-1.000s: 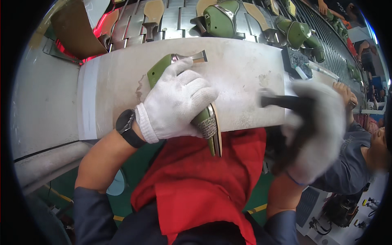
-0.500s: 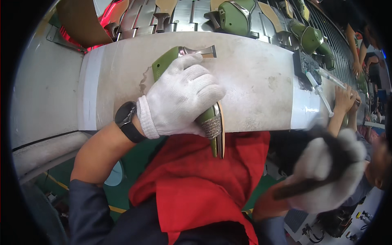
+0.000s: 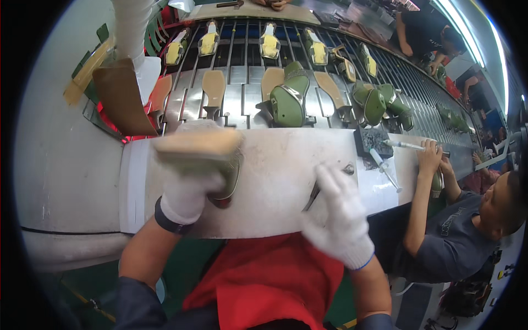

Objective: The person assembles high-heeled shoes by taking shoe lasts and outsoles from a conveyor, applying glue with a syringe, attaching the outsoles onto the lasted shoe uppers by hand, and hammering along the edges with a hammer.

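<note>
My gloved left hand (image 3: 187, 195) grips a green sandal on a shoe last (image 3: 203, 146) above the left part of the bench. The tan sole is turned upward, and motion blurs both the shoe and my fingers. Over the bench to the right, my gloved right hand (image 3: 338, 220) has its fingers stretched and apart, slightly blurred. A dark tool handle (image 3: 312, 198) lies at its left edge, and a rounded metal end (image 3: 348, 169) shows beyond the fingertips; it looks like a hammer, partly hidden by the hand.
Beyond the pale bench (image 3: 269, 181) runs a metal slat conveyor (image 3: 242, 104) bearing tan soles (image 3: 213, 88) and green shoes (image 3: 290, 104). A dark block (image 3: 369, 142) and syringes (image 3: 383, 168) lie at the bench's right. A co-worker (image 3: 448, 236) sits close on the right.
My left hand has lifted the sandal and turned its sole upward. My right hand has come from the lower right onto the bench and let go of the dark tool. The view has tilted up.
</note>
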Demonstrator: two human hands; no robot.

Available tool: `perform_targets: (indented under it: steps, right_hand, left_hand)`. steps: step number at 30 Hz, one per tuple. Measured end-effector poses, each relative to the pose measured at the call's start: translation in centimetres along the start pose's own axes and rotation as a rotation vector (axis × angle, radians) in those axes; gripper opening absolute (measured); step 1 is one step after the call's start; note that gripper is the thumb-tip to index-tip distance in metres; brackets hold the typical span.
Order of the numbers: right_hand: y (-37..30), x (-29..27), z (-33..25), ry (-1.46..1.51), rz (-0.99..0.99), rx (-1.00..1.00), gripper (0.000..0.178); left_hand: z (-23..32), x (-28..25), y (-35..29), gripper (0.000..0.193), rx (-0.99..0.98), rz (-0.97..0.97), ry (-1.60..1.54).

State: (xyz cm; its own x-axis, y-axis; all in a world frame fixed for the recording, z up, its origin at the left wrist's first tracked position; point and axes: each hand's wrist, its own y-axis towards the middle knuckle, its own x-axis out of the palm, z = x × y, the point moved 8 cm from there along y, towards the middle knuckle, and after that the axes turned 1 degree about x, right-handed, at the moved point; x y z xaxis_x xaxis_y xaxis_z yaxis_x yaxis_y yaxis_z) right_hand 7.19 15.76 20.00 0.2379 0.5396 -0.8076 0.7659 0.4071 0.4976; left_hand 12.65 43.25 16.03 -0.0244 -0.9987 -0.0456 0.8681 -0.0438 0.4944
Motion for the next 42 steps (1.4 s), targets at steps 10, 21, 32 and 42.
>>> perform_targets:
  steps: [10, 21, 32, 42]
  right_hand:
    - [10.3, 8.6, -1.2, 0.694, 0.306, 0.235, 0.093]
    - [21.3, 16.1, 5.3, 0.177, -0.122, 0.573, 0.08]
    - [19.9, -8.8, 35.6, -0.9, -0.555, 0.586, 0.035]
    - [15.4, 2.6, 58.2, -0.782, -0.861, 0.812, 0.061]
  left_hand:
    - [-5.7, 1.6, 2.8, 0.052, -0.485, 0.011, -0.112]
    - [-7.1, 3.9, 1.4, 0.029, -0.219, -0.235, 0.214]
    - [-5.3, 5.5, 1.6, 0.024, 0.026, -0.31, 0.481]
    - [-5.3, 5.4, 2.3, 0.041, -0.139, -0.515, 0.618]
